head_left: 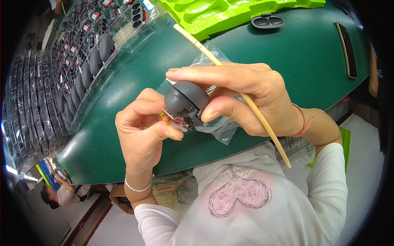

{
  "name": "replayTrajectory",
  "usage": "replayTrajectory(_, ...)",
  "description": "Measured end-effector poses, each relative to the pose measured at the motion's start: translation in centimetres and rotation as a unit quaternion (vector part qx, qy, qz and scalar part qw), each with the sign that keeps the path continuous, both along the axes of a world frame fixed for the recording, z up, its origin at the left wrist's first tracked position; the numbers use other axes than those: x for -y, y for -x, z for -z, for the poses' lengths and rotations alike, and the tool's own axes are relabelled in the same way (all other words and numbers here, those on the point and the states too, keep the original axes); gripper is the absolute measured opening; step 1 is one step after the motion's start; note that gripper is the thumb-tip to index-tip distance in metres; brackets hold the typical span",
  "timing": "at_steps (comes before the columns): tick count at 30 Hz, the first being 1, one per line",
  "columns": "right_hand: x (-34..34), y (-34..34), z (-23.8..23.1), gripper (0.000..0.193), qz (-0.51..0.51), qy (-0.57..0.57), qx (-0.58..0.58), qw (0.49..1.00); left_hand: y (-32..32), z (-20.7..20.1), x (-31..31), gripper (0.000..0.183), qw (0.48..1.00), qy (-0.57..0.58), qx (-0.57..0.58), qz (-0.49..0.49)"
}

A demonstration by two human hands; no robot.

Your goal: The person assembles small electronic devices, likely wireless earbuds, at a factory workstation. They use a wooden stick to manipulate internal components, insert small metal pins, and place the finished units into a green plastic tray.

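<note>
A dark grey earbud charging case [186, 97] is held up between my hands, its lower side showing bare inner parts. My left hand [141, 127] pinches the yellow and red inner part [170, 119] at its lower left between thumb and fingers. My right hand [262, 90] grips the case from the right with thumb and index finger. A thin wooden stick [269, 131] is tucked in the same hand and slants from upper left to lower right. Beneath the hands lies a clear plastic bag [221, 131].
At the left, clear trays hold several grey case shells [95, 61] and small parts beside stacked trays [30, 106]. A bright green tray [242, 16], an earbud insert [267, 21] and a phone [347, 51] lie on the green table [303, 57]. Another person [65, 194] is far left.
</note>
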State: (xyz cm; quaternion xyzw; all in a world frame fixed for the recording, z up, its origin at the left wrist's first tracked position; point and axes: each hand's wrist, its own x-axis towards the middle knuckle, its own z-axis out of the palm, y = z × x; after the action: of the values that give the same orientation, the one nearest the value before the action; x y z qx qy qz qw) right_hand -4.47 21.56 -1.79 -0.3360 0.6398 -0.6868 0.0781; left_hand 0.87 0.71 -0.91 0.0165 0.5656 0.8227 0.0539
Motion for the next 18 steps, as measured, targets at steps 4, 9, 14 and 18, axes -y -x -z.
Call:
replayTrajectory(4,0.0,-0.2,0.1,0.041,0.008,0.015,0.009,1.000,0.2,0.4,0.6,0.049,0.999,0.020,-0.026,0.026)
replayTrajectory(9,-0.3,-0.1,-0.4,0.038,-0.027,-0.012,0.086,0.996,0.2,-1.3,-1.6,0.068,0.997,0.071,-0.006,-0.032)
replayTrajectory(14,-0.9,0.6,-0.9,0.038,-0.077,-0.116,0.106,0.985,0.8,-0.9,-0.4,0.074,0.949,0.266,-0.156,0.065)
replayTrajectory(18,-0.3,0.2,-0.5,0.046,-0.048,-0.056,0.099,0.992,0.7,-0.7,-0.5,0.064,0.964,0.231,-0.128,-0.019)
